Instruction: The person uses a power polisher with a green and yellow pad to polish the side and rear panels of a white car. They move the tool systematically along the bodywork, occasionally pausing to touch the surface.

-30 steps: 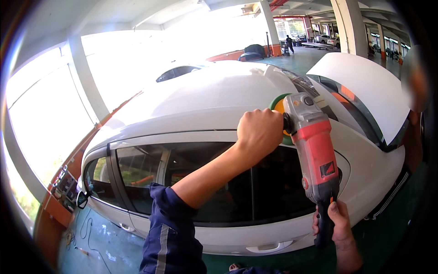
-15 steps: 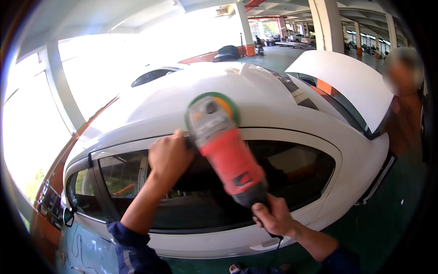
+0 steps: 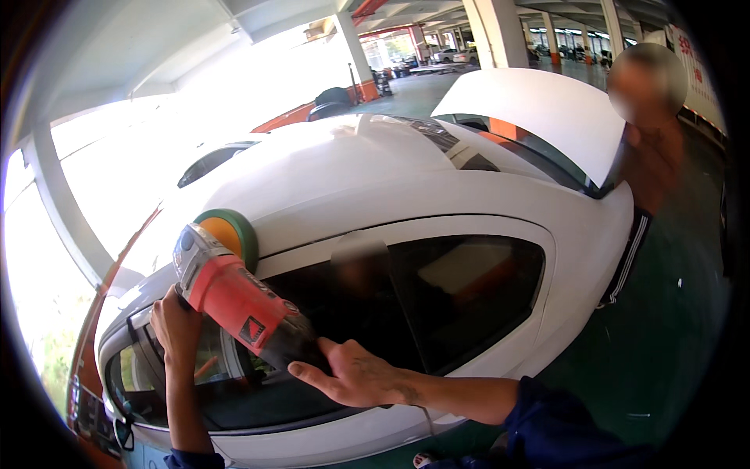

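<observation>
A red and grey power polisher with an orange foam pad rimmed in green rests against the roof edge of a white car. My left hand grips the side handle at the tool's head. My right hand holds the black rear grip, fingers partly spread. The pad sits above the dark side window, toward the car's left end.
Another person in a dark jacket with white-striped sleeve stands at the car's right, beside a raised white panel. The floor is green. Pillars and other cars stand in the background. Bright windows lie at left.
The polisher and both my hands have slid left along the roof edge, from the right part of the car to above the left window.
</observation>
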Demonstrator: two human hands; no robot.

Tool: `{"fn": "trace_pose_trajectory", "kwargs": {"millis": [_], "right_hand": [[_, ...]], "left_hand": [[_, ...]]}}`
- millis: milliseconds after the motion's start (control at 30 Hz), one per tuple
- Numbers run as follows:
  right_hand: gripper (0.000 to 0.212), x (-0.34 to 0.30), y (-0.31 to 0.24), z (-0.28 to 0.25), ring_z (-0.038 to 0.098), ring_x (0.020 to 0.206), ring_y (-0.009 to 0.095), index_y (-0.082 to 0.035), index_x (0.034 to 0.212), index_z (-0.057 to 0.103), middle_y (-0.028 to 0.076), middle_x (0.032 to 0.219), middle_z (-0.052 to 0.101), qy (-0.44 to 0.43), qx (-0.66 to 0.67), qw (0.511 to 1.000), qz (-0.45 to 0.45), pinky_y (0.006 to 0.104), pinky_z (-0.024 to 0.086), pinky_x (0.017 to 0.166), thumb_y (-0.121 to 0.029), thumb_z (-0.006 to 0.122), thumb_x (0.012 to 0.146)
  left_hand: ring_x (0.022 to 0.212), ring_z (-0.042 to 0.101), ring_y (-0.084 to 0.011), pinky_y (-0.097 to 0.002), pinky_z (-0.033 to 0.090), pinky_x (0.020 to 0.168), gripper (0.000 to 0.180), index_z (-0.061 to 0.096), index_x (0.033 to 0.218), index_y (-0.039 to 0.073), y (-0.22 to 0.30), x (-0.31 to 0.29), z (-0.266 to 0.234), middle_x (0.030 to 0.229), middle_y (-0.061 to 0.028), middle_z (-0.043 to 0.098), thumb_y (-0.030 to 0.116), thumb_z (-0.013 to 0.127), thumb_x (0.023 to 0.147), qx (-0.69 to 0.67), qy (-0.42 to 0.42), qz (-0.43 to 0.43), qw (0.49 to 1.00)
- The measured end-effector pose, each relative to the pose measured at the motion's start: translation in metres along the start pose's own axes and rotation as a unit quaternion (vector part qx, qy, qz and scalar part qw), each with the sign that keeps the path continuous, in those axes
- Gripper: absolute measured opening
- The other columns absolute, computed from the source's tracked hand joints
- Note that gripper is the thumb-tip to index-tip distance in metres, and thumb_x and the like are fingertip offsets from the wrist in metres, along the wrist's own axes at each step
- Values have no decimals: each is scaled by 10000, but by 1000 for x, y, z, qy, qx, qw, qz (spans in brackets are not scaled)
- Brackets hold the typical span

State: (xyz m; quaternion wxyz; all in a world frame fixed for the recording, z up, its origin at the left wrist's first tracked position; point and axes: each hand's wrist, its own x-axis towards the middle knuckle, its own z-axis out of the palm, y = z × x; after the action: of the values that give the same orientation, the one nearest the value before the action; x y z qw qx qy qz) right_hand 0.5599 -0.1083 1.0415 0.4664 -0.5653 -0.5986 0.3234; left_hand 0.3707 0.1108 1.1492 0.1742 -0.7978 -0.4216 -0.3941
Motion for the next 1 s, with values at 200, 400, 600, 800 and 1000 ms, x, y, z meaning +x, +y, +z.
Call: {"fn": "trace_pose_trajectory", "kwargs": {"millis": [200, 400, 600, 800, 1000], "right_hand": [[701, -80, 13, -59, 675, 606, 306, 106, 963, 562, 176, 611, 621, 92, 41, 995, 25, 397, 530, 627, -592, 502, 986], [567, -150, 36, -99, 599, 603, 159, 25, 1005, 567, 60, 654, 601, 109, 135, 984, 44, 328, 498, 603, -542, 537, 995], [443, -244, 98, -139, 579, 598, 92, 3, 1033, 562, 33, 717, 611, 250, 207, 941, 98, 270, 482, 583, -440, 546, 1019], [511, -299, 168, -151, 604, 600, 130, 23, 974, 587, 71, 724, 628, 280, 307, 909, 34, 285, 491, 577, -487, 559, 998], [604, -364, 223, -144, 631, 601, 191, 78, 1009, 578, 134, 733, 631, 346, 345, 873, 10, 319, 514, 575, -523, 527, 993]], "left_hand": [[755, 674, -444, -501, 540, 716, 205, 696, 842, 70, 116, -1, 8, 736, -222, 679, 263, 711, 777, -27, -56, 51, 997], [730, 693, -409, -485, 551, 695, 243, 662, 813, 56, 201, -11, -17, 724, -209, 687, 275, 744, 749, 48, -72, 128, 988], [650, 710, -351, -448, 563, 613, 254, 614, 787, 55, 347, -39, 30, 674, -164, 687, 267, 749, 759, -17, -126, 255, 959], [531, 699, -260, -370, 524, 438, 118, 558, 709, 115, 415, -76, 35, 605, -101, 680, 131, 568, 826, -1, -86, 340, 936], [500, 670, -148, -294, 474, 401, 111, 548, 698, 127, 497, -128, 62, 562, -12, 630, 133, 611, 789, -58, -68, 429, 899]]}}
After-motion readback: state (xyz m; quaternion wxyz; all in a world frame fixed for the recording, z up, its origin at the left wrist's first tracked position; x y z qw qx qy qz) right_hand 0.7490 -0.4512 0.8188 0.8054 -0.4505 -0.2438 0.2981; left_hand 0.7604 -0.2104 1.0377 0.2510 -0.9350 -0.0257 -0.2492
